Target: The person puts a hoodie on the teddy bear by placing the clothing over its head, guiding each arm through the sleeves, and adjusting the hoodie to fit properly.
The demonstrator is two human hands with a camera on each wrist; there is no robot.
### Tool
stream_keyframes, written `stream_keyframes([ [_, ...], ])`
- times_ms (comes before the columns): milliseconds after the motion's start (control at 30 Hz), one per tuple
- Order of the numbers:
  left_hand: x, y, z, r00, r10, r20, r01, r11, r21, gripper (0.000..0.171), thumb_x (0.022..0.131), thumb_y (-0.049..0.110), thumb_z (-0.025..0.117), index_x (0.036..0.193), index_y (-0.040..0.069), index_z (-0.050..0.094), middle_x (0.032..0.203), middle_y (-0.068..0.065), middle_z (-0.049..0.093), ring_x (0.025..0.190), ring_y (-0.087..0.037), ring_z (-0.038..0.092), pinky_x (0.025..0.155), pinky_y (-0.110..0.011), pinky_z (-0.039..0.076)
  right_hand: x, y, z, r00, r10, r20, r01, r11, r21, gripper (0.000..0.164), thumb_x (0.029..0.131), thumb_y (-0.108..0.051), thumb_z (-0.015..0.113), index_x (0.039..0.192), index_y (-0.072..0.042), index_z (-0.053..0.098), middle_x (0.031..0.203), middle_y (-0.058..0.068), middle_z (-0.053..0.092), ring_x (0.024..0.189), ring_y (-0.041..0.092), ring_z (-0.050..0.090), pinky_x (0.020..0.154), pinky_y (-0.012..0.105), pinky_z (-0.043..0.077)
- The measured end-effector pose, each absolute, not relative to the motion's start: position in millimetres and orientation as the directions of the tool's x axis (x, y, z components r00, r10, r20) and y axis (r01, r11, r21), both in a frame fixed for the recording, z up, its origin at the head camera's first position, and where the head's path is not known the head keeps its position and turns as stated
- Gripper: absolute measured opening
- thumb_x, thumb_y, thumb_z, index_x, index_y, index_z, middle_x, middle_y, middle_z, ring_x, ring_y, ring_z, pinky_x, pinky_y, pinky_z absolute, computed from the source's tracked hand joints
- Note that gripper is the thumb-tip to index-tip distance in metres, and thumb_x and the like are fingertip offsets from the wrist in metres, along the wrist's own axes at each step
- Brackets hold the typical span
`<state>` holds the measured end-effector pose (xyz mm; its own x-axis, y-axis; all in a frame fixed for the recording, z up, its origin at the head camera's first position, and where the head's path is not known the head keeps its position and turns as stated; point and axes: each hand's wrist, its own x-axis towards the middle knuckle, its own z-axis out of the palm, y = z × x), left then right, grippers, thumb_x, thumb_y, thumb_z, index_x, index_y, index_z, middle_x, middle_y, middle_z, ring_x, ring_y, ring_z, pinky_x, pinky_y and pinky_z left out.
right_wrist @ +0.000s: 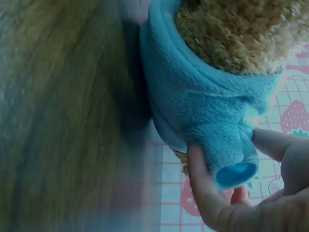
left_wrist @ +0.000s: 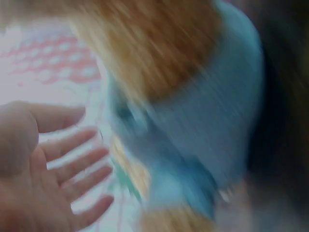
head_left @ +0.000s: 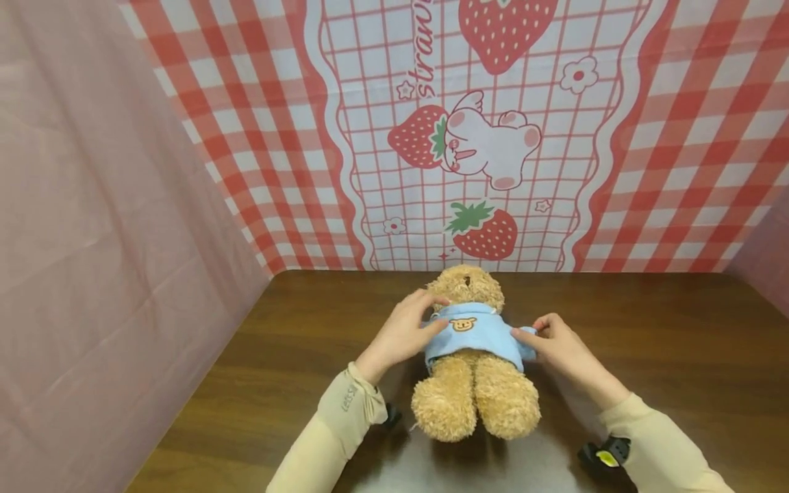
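Observation:
A tan teddy bear (head_left: 505,404) lies on its back on the table, legs toward me. It wears a light blue top (head_left: 483,346) with a small bear face on the chest. My left hand (head_left: 403,329) is at the bear's left side in the head view, fingers spread; the left wrist view, blurred, shows them straight and apart from the top. Between thumb and fingers, my right hand (head_left: 564,349) pinches the sleeve on the other side. In the right wrist view the sleeve (right_wrist: 222,140) has an open cuff, and no paw shows in it.
The dark wooden table (head_left: 296,329) carries the bear. Behind it hangs a red and white checked cloth (head_left: 296,157) with strawberries, and a pink curtain (head_left: 123,226) is at the left. Black straps, one with a yellow-green part (head_left: 607,457), are on the wrists.

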<state>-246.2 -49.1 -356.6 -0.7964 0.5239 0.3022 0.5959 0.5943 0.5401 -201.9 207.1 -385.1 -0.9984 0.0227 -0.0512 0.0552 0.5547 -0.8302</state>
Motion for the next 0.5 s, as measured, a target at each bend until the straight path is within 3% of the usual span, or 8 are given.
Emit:
stream_keyframes([
  [133,-239.7,-26.0,-341.7,-0.675,0.683,0.278,0.716,0.518,0.467,0.034,0.092,0.028,0.052,0.123,0.014,0.053,0.125,0.001,0.054,0.117,-0.013,0.048,0.099,-0.03,0.036,-199.8,206.9,-381.4,-0.993,0.094,-0.066,0.113,0.679,-0.725,0.063,0.08,-0.058,0.056,0.098,0.001,0.043,0.077,0.008,0.048,0.068,0.018,0.046,0.057,0.027,0.038],
  [300,-238.9,-3.8,-340.1,-0.585,0.79,0.185,0.789,0.501,0.357,0.035,0.094,0.028,0.049,0.127,0.016,0.051,0.128,0.002,0.052,0.119,-0.011,0.047,0.1,-0.025,0.035,-198.2,209.3,-380.0,-0.991,0.077,-0.112,0.133,0.721,-0.68,0.063,0.078,-0.065,0.051,0.088,-0.004,0.058,0.067,0.003,0.052,0.06,0.016,0.046,0.055,0.028,0.036],
  [500,-238.7,6.7,-348.4,-0.578,0.812,0.087,0.814,0.564,0.139,0.031,0.095,0.033,0.045,0.123,0.028,0.056,0.131,0.01,0.05,0.127,-0.013,0.037,0.104,-0.037,0.029,-200.0,215.2,-382.8,-0.991,0.033,-0.129,0.119,0.658,-0.743,0.054,0.082,-0.058,0.054,0.076,-0.005,0.064,0.063,0.002,0.056,0.061,0.014,0.05,0.057,0.027,0.04],
])
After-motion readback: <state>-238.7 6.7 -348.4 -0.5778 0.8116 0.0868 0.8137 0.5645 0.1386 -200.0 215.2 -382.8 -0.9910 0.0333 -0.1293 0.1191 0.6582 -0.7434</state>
